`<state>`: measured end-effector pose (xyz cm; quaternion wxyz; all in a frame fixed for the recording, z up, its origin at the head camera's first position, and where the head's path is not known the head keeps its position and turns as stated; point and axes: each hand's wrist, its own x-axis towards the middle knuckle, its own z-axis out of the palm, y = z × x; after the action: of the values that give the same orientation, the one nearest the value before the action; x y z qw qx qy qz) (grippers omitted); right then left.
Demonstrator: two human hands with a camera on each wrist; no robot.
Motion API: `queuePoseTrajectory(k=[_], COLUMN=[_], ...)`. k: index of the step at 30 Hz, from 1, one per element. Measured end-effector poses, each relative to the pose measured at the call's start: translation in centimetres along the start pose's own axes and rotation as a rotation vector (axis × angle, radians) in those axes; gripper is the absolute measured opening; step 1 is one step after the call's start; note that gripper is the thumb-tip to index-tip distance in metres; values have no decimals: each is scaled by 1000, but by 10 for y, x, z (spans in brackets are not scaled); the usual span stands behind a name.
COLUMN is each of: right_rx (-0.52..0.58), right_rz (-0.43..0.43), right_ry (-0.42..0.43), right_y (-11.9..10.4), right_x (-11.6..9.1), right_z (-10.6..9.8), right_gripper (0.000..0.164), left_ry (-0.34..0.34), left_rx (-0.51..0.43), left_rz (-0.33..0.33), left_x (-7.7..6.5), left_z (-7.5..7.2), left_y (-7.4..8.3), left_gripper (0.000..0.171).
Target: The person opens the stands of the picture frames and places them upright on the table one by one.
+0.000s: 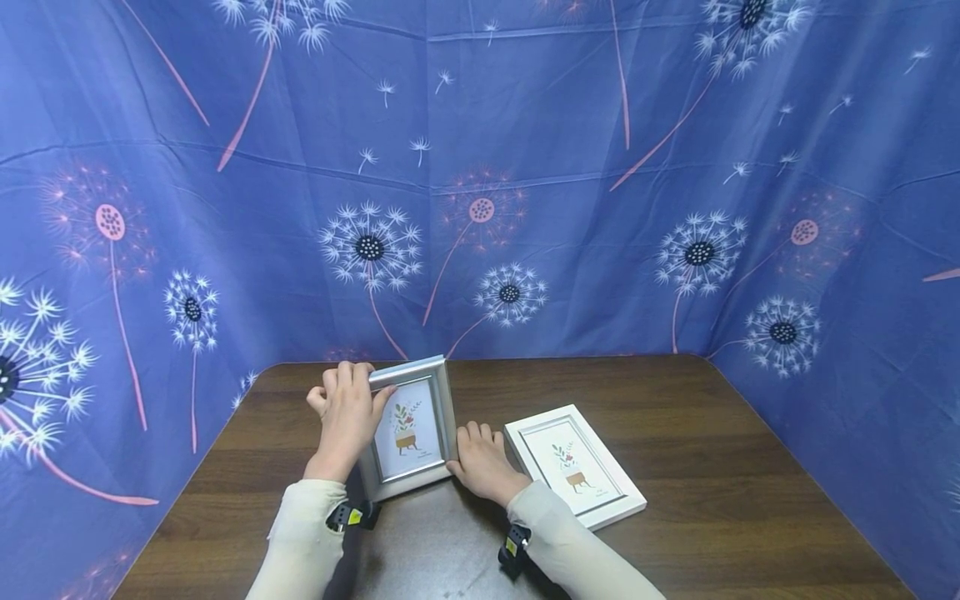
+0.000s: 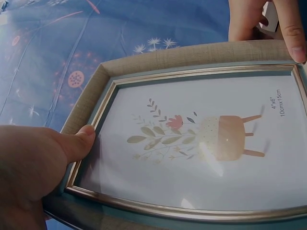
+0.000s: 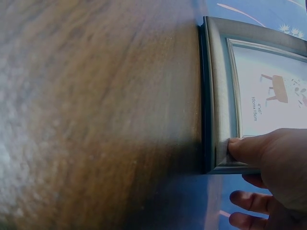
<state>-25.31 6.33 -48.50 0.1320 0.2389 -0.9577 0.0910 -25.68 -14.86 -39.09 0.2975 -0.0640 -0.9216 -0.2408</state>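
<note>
A silver-grey picture frame (image 1: 407,433) stands tilted up from the table, its print of a flower-filled pot on legs facing me. My left hand (image 1: 347,417) grips it at the upper left, and the thumb lies over the front border in the left wrist view. At the lower right corner my right hand (image 1: 486,467) pinches the frame, thumb (image 3: 249,148) on the front; the other fingers are partly hidden. Just right of that hand, a white picture frame (image 1: 576,467) with a similar print lies face up.
The dark brown wooden table (image 1: 705,467) has rounded far corners. A blue curtain (image 1: 585,233) printed with dandelions hangs behind it and on both sides. Black wrist cameras sit on both of the person's light sleeves (image 1: 300,533).
</note>
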Motion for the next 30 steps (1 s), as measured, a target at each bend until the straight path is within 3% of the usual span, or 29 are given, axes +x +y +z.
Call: queuePoseTrajectory(k=[16, 30], right_rx=[37, 96], right_rz=[18, 29], right_ry=[-35, -61], right_y=[0, 5], right_x=[-1, -3], right_z=[-2, -6], right_gripper=[33, 44], left_ry=[1, 12], left_rx=[12, 8], left_rz=[10, 15], left_x=[0, -2], left_z=[1, 2], left_y=[-2, -3], left_gripper=[43, 46])
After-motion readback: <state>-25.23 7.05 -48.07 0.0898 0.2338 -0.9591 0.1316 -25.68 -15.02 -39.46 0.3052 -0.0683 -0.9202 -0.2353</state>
